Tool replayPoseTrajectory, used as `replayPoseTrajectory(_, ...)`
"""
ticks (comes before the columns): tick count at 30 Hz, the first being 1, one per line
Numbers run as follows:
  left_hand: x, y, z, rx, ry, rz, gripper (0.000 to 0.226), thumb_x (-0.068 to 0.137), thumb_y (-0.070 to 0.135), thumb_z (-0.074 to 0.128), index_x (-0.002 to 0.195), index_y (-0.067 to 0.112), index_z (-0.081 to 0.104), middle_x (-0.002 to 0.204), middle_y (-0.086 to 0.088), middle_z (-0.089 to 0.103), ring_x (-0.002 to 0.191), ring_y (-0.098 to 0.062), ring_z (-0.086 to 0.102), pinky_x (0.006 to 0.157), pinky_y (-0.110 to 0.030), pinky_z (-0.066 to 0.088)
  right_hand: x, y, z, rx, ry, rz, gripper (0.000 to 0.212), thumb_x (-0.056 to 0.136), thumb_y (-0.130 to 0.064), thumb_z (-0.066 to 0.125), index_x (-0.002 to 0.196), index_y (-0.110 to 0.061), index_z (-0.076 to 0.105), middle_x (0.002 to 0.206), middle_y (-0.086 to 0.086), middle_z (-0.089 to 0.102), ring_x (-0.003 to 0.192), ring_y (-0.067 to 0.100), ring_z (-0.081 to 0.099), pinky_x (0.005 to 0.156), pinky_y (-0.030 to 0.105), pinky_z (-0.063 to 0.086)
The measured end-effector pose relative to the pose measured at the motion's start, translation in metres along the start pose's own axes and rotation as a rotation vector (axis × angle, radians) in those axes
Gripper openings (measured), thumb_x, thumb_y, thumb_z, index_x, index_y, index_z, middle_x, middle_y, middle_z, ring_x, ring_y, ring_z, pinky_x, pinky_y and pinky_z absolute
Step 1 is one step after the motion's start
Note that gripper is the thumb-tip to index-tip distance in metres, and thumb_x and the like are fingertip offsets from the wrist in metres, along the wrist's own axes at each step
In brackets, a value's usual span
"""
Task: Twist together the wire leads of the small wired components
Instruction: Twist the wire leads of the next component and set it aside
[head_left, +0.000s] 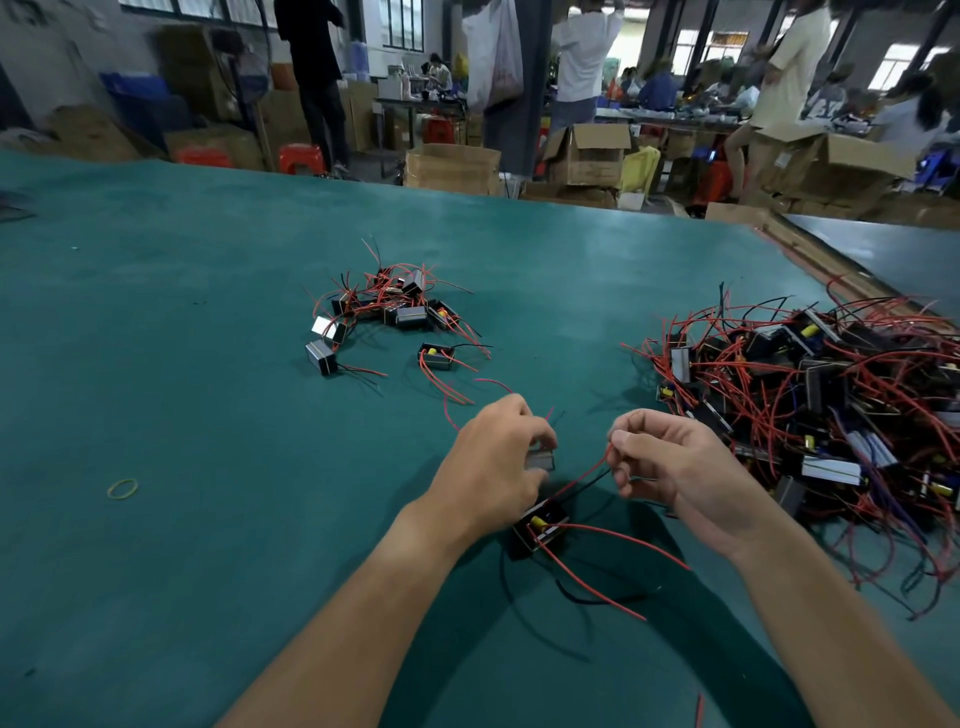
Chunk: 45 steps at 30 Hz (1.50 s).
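My left hand grips a small grey box component just above the green table. Below it lies a second black component with a yellow part and red and black leads trailing toward me. My right hand pinches the ends of a red lead and a black lead that run up from that black component. Both hands are close together, about a hand's width apart.
A large heap of components with red wires lies at the right. A smaller pile sits ahead at centre, with loose units near it. A rubber band lies at the left. Boxes and people stand beyond the table's far edge.
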<state>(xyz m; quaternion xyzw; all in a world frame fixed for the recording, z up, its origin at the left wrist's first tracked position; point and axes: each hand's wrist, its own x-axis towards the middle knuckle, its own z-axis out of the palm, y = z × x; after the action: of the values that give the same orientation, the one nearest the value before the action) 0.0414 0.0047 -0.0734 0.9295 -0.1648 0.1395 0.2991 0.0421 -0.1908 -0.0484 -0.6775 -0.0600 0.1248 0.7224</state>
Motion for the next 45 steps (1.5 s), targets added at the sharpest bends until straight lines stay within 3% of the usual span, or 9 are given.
replayPoseTrajectory(9,-0.0009,-0.0026,-0.0043,0.056,0.14,-0.131,0.016,0.079,0.035,0.068,0.078,0.02,0.073,0.08,0.005,0.064,0.083,-0.018,0.058,0.072,-0.031,0.046,-0.0004,0.0,0.0014,-0.018,0.008,0.007,0.017,0.091,-0.001,0.059,0.078,-0.01,0.063,0.068,0.008,0.062,0.052,0.014,0.054,0.048,0.021,0.05)
replayPoseTrajectory(15,-0.0031,-0.0008,-0.008,0.011,0.099,-0.168,0.065,0.076,0.023,0.072,0.137,0.027,0.051,0.085,0.013,0.07,0.079,-0.016,0.061,0.077,-0.034,0.051,-0.0011,0.0004,0.0018,-0.049,0.005,-0.01,0.015,0.091,-0.001,0.06,0.079,-0.009,0.064,0.067,0.007,0.063,0.052,0.014,0.054,0.049,0.022,0.05)
replayPoseTrajectory(20,-0.0022,-0.0022,-0.0059,0.03,0.072,-0.221,0.086,0.075,0.014,0.069,0.15,0.018,0.027,0.126,0.013,0.063,0.1,-0.021,0.061,0.087,-0.035,0.048,-0.0019,0.0009,0.0029,-0.057,0.001,-0.011,0.019,0.091,-0.001,0.06,0.076,-0.012,0.066,0.066,0.007,0.063,0.052,0.013,0.054,0.049,0.022,0.05)
replayPoseTrajectory(24,-0.0025,-0.0027,-0.0045,0.082,0.099,-0.292,0.063,0.078,0.022,0.064,0.136,0.013,0.043,0.124,-0.002,0.06,0.107,-0.027,0.056,0.085,-0.037,0.044,-0.0023,0.0003,0.0031,-0.067,-0.003,-0.002,0.021,0.092,-0.001,0.06,0.075,-0.013,0.066,0.067,0.007,0.063,0.052,0.013,0.054,0.049,0.022,0.05)
replayPoseTrajectory(27,-0.0019,-0.0025,-0.006,0.156,0.094,-0.364,0.021,0.078,0.03,0.06,0.089,0.014,0.053,0.09,-0.001,0.059,0.095,-0.029,0.053,0.068,-0.034,0.035,-0.0021,0.0,0.0032,-0.081,-0.004,0.001,0.017,0.092,-0.002,0.06,0.078,-0.01,0.065,0.067,0.007,0.063,0.053,0.013,0.054,0.05,0.022,0.05)
replayPoseTrajectory(29,-0.003,-0.0017,-0.0063,0.159,0.073,-0.404,0.023,0.079,0.032,0.061,0.075,0.016,0.045,0.077,0.003,0.05,0.088,-0.027,0.048,0.065,-0.031,0.029,-0.0021,0.0002,0.0032,-0.089,-0.004,0.003,0.014,0.092,-0.002,0.059,0.08,-0.008,0.064,0.067,0.007,0.063,0.054,0.013,0.054,0.05,0.022,0.05)
replayPoseTrajectory(33,-0.0019,-0.0052,-0.0053,0.123,0.198,-0.324,0.022,0.088,0.031,0.06,0.102,0.015,0.068,0.106,0.0,0.064,0.104,-0.026,0.053,0.083,-0.034,0.041,-0.0019,0.0011,0.0033,-0.089,0.001,0.009,0.013,0.092,-0.002,0.059,0.081,-0.007,0.064,0.067,0.007,0.063,0.053,0.014,0.054,0.05,0.022,0.05)
replayPoseTrajectory(36,-0.0035,-0.0025,-0.0075,0.056,0.272,-0.239,0.014,0.089,0.025,0.061,0.096,0.023,0.073,0.097,0.005,0.071,0.092,-0.022,0.061,0.078,-0.034,0.047,-0.0019,0.0018,0.0033,-0.073,0.018,0.002,0.014,0.091,-0.001,0.061,0.08,-0.009,0.066,0.067,0.006,0.064,0.052,0.013,0.054,0.049,0.021,0.051)
replayPoseTrajectory(45,-0.0017,0.0032,0.0004,-0.08,0.226,-0.028,0.05,0.077,0.008,0.07,0.127,0.012,0.062,0.112,0.0,0.067,0.072,-0.016,0.055,0.079,-0.034,0.052,0.0017,0.0073,0.0089,-0.176,0.194,-0.323,0.021,0.079,0.005,0.074,0.075,-0.015,0.076,0.063,0.004,0.069,0.05,0.013,0.056,0.05,0.021,0.05)
